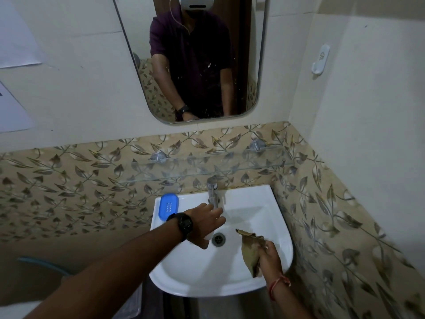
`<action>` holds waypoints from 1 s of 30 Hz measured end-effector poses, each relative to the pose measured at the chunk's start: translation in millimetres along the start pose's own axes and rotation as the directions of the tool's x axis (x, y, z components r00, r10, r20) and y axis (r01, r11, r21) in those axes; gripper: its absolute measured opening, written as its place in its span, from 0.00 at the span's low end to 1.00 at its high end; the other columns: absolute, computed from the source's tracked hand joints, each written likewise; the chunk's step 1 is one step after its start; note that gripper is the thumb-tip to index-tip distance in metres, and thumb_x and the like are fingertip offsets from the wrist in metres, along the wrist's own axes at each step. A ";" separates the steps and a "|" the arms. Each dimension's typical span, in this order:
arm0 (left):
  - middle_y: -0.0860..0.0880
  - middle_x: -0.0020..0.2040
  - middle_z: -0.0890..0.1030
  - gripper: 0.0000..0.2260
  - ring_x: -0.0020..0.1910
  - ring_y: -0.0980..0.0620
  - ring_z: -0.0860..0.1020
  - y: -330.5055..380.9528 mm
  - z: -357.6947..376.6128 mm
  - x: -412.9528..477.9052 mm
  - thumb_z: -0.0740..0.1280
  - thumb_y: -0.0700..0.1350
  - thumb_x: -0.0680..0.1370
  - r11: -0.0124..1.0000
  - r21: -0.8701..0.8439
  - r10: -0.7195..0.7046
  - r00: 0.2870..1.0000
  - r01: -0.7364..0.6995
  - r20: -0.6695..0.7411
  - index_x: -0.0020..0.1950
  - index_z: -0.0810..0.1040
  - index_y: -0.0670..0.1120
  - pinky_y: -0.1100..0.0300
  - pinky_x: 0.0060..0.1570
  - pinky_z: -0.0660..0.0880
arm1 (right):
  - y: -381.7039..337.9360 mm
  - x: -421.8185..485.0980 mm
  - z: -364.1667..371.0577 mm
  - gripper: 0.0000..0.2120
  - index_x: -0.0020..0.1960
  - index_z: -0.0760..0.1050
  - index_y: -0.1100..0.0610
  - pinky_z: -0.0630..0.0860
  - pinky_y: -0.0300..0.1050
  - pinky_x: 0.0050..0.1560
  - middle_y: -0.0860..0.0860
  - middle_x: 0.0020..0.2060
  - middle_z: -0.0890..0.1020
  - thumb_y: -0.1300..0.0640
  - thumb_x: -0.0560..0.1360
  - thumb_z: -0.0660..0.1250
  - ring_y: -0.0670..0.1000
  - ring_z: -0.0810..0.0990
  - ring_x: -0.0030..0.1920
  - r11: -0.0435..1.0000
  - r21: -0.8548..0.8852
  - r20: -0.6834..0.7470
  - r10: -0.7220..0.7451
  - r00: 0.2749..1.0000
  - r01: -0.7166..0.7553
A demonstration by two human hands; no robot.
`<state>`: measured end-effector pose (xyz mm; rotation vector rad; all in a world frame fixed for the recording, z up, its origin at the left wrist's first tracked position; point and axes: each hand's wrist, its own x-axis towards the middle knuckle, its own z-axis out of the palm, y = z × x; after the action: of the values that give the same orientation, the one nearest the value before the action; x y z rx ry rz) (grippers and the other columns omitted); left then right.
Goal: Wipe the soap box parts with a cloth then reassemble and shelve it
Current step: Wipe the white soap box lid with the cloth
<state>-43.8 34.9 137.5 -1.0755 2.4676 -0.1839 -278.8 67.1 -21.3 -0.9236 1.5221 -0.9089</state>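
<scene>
Head view: over the sink point(188, 270) my right hand point(269, 255) clutches the cloth point(250, 248); my left hand's point(204, 223) grasp I cannot tell.

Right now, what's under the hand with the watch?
A white piece shows below the left hand, over the sink. The hand covers most of it.

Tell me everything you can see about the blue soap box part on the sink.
The blue soap box part is a rounded oblong of glossy plastic with a paler edge and rows of small light slots in its middle. It lies flat on the back left corner of the white sink, left of the tap. Nothing touches it; the left hand is close by but apart.
</scene>
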 end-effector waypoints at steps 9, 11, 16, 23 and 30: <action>0.44 0.67 0.73 0.42 0.61 0.43 0.74 -6.1 9.3 9.7 0.79 0.54 0.65 0.761 -0.628 -0.240 0.970 0.166 -0.034 0.73 0.63 0.47 0.53 0.57 0.74 | -25.4 -13.5 14.2 0.16 0.62 0.78 0.59 0.78 0.60 0.58 0.59 0.57 0.84 0.56 0.76 0.69 0.63 0.81 0.58 0.804 0.563 0.188 0.103 0.977 -0.193; 0.46 0.68 0.73 0.42 0.62 0.46 0.74 -5.1 13.3 8.0 0.79 0.55 0.65 0.627 -0.762 -0.308 0.950 0.163 -0.050 0.73 0.63 0.48 0.54 0.60 0.74 | -37.8 -20.8 22.9 0.15 0.62 0.78 0.57 0.78 0.62 0.60 0.60 0.57 0.83 0.59 0.75 0.71 0.62 0.82 0.57 0.848 0.518 0.200 0.006 0.980 -0.111; 0.53 0.65 0.76 0.35 0.61 0.52 0.77 8.8 16.6 6.2 0.82 0.50 0.68 0.172 -0.985 -0.560 0.824 0.010 -0.090 0.71 0.70 0.51 0.57 0.59 0.79 | -67.9 -34.0 44.8 0.23 0.65 0.76 0.58 0.80 0.55 0.57 0.58 0.58 0.84 0.61 0.71 0.74 0.60 0.82 0.59 0.805 0.587 0.303 -0.117 0.946 -0.088; 0.48 0.62 0.83 0.14 0.63 0.46 0.80 41.6 11.2 14.7 0.66 0.47 0.83 -0.293 -0.938 -0.702 0.708 -0.187 0.079 0.68 0.78 0.50 0.54 0.62 0.78 | -106.0 -40.0 68.4 0.15 0.60 0.80 0.55 0.82 0.53 0.53 0.56 0.55 0.85 0.63 0.74 0.73 0.58 0.84 0.55 0.788 0.615 0.219 -0.198 0.956 0.022; 0.41 0.61 0.84 0.21 0.62 0.45 0.81 38.0 -5.2 17.1 0.55 0.58 0.85 -0.514 -0.818 -0.667 0.720 -0.260 0.190 0.64 0.81 0.48 0.49 0.64 0.77 | -127.9 -40.1 73.3 0.05 0.45 0.84 0.49 0.82 0.41 0.42 0.46 0.38 0.87 0.55 0.70 0.72 0.45 0.85 0.41 0.905 0.104 0.186 -0.425 0.886 0.413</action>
<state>-81.6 48.4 125.4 -2.6392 1.8485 2.6733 -190.9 46.7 102.0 -1.2899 1.1276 -1.1214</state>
